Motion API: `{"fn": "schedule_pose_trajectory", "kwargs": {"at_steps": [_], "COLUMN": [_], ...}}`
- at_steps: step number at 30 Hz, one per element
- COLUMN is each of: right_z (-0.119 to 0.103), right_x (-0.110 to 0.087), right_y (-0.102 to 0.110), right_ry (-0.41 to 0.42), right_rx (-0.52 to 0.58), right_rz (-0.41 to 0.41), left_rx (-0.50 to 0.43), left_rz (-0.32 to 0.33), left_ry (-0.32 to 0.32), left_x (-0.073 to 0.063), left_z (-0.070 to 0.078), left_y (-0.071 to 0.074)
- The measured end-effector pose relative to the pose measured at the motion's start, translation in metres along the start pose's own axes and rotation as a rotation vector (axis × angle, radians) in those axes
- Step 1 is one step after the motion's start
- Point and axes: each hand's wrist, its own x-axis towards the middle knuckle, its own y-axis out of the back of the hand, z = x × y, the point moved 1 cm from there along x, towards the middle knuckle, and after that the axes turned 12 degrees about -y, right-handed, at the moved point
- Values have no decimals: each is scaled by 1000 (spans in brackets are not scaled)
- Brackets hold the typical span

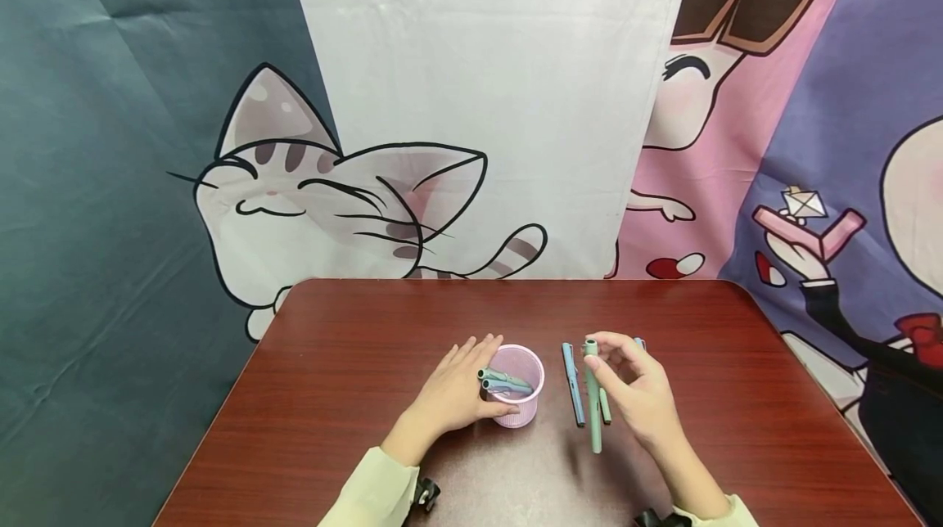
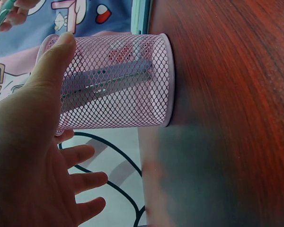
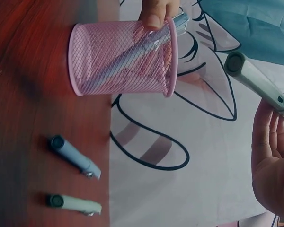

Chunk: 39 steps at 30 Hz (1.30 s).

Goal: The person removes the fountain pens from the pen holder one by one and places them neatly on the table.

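A pink mesh pen cup [image 1: 516,412] stands upright on the table. Two capped pens, one green [image 1: 504,378] and one blue [image 1: 507,386], lean inside it with their ends over the rim. My left hand [image 1: 458,384] holds the cup near its rim, the thumb on the near side and the other fingers spread out in the left wrist view. To the right of the cup, my right hand [image 1: 641,388] pinches a green pen [image 1: 593,400] between thumb and fingertips. That pen hangs upright above the table, apart from the cup.
A blue pen [image 1: 574,386] and a light green pen [image 1: 606,407] lie on the brown table [image 1: 354,331] right of the cup. Another blue pen [image 1: 640,343] shows partly behind my right hand. A cartoon-print cloth [image 1: 479,60] hangs behind the table's far edge.
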Motion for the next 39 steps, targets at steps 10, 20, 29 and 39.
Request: {"fn": "schedule_pose_trajectory", "kwargs": {"at_steps": [10,20,29,39], "right_z": [7,19,29,41], "right_x": [-1,-5,-7,-5], "right_y": [20,38,56,80], "right_ry": [-116,-182,-236,-278], "right_rx": [-50,-18,1,-128], "right_rz": [46,100,111,154], "left_rx": [-7,-5,-6,-6], "left_rz": [-1,-3,-1,6], "left_ry": [5,3,1,-3], "left_x": [0,1,1,0], "left_z": [-1,0,-1,1], "left_y": [-1,-1,0,1]}}
